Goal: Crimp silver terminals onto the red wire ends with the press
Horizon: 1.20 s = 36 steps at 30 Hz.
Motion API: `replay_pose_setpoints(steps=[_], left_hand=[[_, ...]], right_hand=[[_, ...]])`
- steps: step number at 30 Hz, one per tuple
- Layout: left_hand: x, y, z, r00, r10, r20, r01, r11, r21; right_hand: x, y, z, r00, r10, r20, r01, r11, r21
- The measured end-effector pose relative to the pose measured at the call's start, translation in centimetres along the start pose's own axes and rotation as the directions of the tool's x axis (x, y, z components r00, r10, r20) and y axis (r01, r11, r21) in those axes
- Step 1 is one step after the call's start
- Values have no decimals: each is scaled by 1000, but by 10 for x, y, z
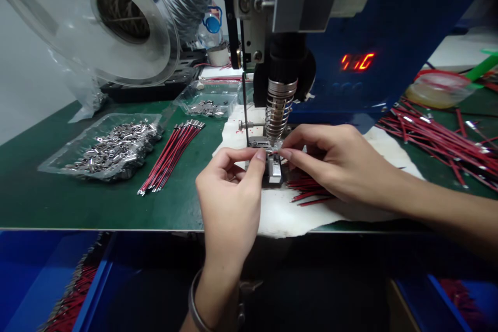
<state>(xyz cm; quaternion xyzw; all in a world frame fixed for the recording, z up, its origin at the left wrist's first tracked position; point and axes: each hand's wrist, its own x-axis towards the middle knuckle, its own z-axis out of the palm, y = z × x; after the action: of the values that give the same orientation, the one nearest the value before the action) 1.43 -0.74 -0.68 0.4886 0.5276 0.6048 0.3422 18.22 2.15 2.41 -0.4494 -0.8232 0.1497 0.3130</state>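
Both my hands meet at the foot of a crimping press. My left hand point(233, 187) is closed in a pinch, thumb and forefinger on a small silver metal terminal point(267, 150), mostly covered by the fingertips. From the other side my right hand point(330, 161) pinches a thin red wire point(274, 152), its end at the terminal. Right above the fingertips is the press's spring-wrapped ram point(278, 109); a small metal block point(274, 172) stands just below them. Under my right hand several red wires point(307, 187) lie on white paper, partly hidden by the palm.
A clear tray point(50, 163) heaped with metal terminals stands left, beside a bundle of red and black wires point(171, 155). Another tray point(229, 96) sits behind. More red wires point(439, 135) lie at right. The blue machine point(350, 93) fills the back; a large reel point(163, 57) hangs upper left.
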Motion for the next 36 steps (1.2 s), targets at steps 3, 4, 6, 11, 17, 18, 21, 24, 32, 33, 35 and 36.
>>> replay_pose_setpoints(steps=[3,4,6,11,17,18,21,24,32,33,35,36], left_hand=[[0,0,0,1000,13,-2,-13,1000,5],[0,0,0,1000,14,1,-14,1000,5],[0,0,0,1000,7,5,-7,1000,2],[1,0,0,1000,-13,-4,13,1000,-10],[1,0,1,1000,-7,-2,7,1000,2],[1,0,1,1000,-6,-2,6,1000,7],[1,-1,1,1000,-5,-10,5,1000,21],[1,-1,1,1000,0,-17,1,999,32],[1,-1,0,1000,-6,-16,7,999,53],[1,-1,0,1000,-5,-19,6,999,54],[1,0,0,1000,-7,-23,8,999,54],[1,0,0,1000,-9,-24,11,999,53]], right_hand=[[0,1,0,1000,12,4,-12,1000,18],[0,1,0,1000,18,6,-18,999,28],[0,0,1,999,35,11,-35,998,47],[0,-1,1,998,55,14,-56,997,50],[-1,-1,1,999,44,11,-45,998,53],[-1,-1,1,999,42,11,-43,998,53],[-1,-1,2,1000,31,0,-31,998,47],[-1,-1,2,1000,27,-5,-26,999,43],[-1,0,3,1000,27,-6,-27,999,37],[-1,0,3,1000,26,-5,-26,999,38],[-1,1,3,1000,25,-2,-25,999,39],[-1,1,2,1000,25,-2,-25,999,39]])
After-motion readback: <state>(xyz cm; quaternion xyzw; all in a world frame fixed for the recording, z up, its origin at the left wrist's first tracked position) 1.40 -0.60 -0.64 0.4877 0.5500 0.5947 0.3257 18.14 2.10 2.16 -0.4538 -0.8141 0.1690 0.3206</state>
